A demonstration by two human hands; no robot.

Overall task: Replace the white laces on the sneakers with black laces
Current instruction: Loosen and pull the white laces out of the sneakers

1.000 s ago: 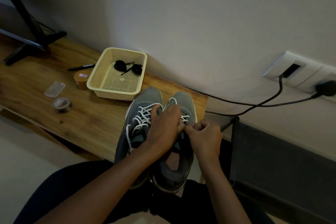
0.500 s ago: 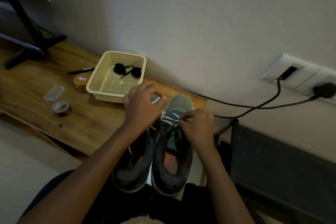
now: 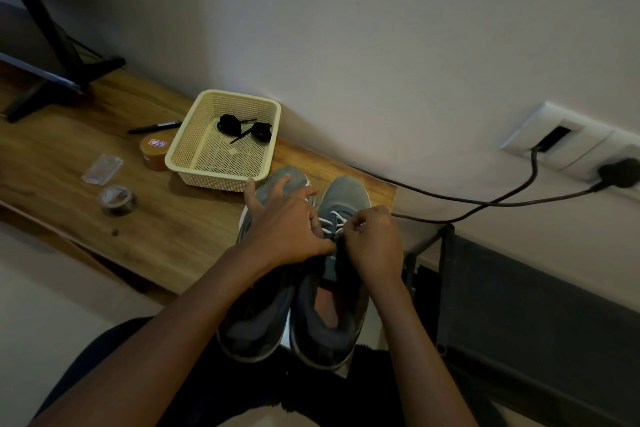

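Two grey sneakers stand side by side, toes on the wooden shelf (image 3: pixel 173 229), heels toward me. My left hand (image 3: pixel 287 229) lies over the left sneaker (image 3: pixel 294 174); three fingers are spread, and thumb and forefinger pinch the white lace (image 3: pixel 334 217) on the right sneaker (image 3: pixel 344 192). My right hand (image 3: pixel 375 241) pinches the same lace from the right side. The left sneaker's laces are hidden under my hand. Two coiled black laces (image 3: pixel 242 126) lie in the cream basket (image 3: pixel 214 180) behind the shoes.
Left of the basket are a black marker (image 3: pixel 154 127), a brown tape roll (image 3: pixel 154 151), a clear plastic case (image 3: pixel 102 168) and a silver tape roll (image 3: pixel 117 199). Black cables (image 3: pixel 485 202) run from the wall socket (image 3: pixel 554 139). A dark rack (image 3: pixel 519 288) stands right.
My left hand, raised half a second ago with a pulled lace end, has come back down to the right sneaker's lacing. My right hand has stayed on the lace.
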